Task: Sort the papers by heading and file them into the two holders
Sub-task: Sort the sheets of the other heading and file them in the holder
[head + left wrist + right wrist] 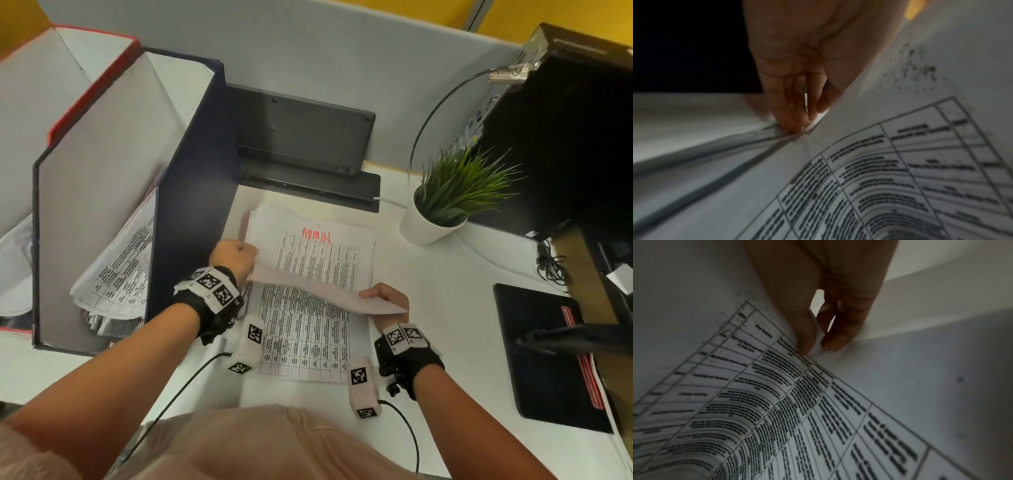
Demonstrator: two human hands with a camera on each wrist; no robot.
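A stack of printed table sheets [305,346] lies on the white desk in front of me. Its top sheet [318,260], headed "ADMIN" in red, is lifted off the stack and tilted. My left hand [251,262] pinches that sheet's left edge, and in the left wrist view the fingers [795,116] curl round the paper [900,162]. My right hand [376,295] pinches its near right corner, with thumb and fingers [807,337] closed on the sheet [777,402]. A navy holder [195,164] stands to the left with filed papers [116,274] inside. Beyond it is a red-edged holder [85,78].
A potted plant [442,205] stands right of the stack. A black monitor base [301,137] sits behind it against the grey partition. A black computer tower [565,137] and a black notebook with red trim [548,353] are at the right. Cables trail off my wrists.
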